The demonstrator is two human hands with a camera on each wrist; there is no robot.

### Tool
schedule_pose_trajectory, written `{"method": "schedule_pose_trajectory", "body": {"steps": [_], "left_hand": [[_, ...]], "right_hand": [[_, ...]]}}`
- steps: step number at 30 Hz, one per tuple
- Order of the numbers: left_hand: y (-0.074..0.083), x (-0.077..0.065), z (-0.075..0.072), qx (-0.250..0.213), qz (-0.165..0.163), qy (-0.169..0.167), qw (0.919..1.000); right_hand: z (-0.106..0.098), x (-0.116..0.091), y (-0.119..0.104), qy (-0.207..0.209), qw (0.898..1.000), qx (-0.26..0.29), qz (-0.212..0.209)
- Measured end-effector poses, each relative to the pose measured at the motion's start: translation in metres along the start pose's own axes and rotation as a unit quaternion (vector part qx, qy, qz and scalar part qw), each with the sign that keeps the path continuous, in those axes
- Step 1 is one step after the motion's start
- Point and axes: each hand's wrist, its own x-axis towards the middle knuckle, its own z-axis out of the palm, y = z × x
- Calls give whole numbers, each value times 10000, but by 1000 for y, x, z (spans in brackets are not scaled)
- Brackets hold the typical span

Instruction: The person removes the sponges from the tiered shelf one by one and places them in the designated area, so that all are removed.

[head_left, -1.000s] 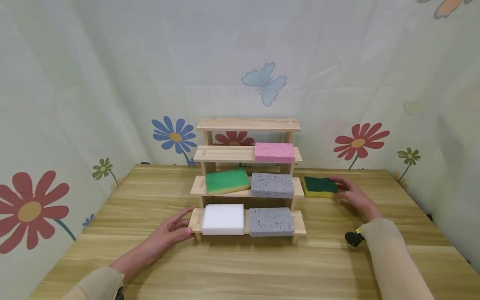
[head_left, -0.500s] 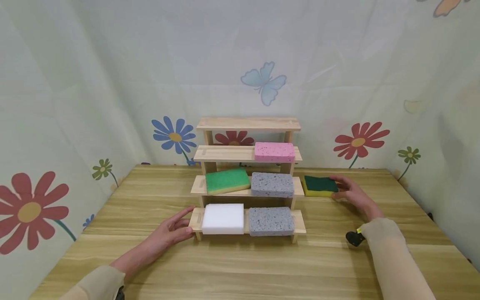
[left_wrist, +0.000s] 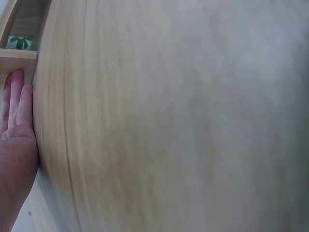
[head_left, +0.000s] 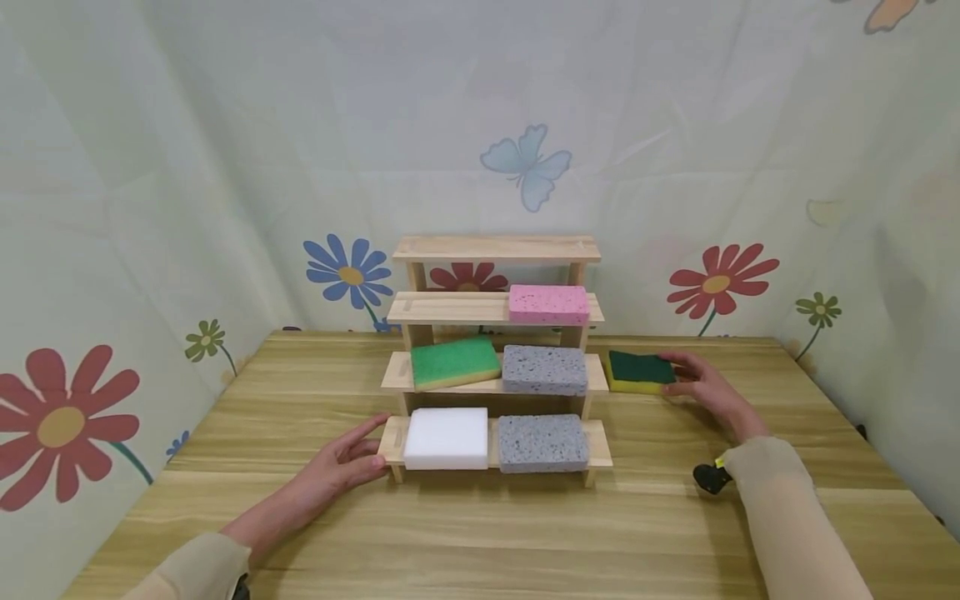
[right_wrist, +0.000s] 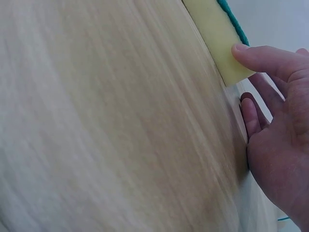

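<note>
My left hand (head_left: 333, 467) touches the left end of the lowest step of a wooden stepped display rack (head_left: 390, 442). Its fingers look straight in the left wrist view, under the board's end (left_wrist: 19, 54). My right hand (head_left: 708, 392) pinches the right end of a scouring sponge (head_left: 640, 371), dark green over yellow, lying on the table beside the rack; the thumb presses its near side in the right wrist view. On the lowest step sit a white sponge (head_left: 446, 437) and a grey speckled sponge (head_left: 543, 443). Above them are a tilted green-topped sponge (head_left: 455, 363) and another grey one (head_left: 544, 370).
A pink sponge (head_left: 549, 305) sits at the right of the third step. The top step (head_left: 497, 247) of the rack is bare. The wooden table (head_left: 480, 533) ends at a floral cloth backdrop (head_left: 675, 125). A black object (head_left: 711, 477) hangs at the right wrist.
</note>
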Motion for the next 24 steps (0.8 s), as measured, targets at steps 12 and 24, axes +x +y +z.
{"method": "schedule_pose_trajectory", "body": {"steps": [12, 24], "left_hand": [[0, 2, -1, 26, -96, 40, 9999], [-3, 1, -2, -57, -103, 38, 9999]], "right_hand": [[-1, -1, -1, 28, 10000, -29, -27], [2, -6, -4, 108, 9996, 254, -85]]}}
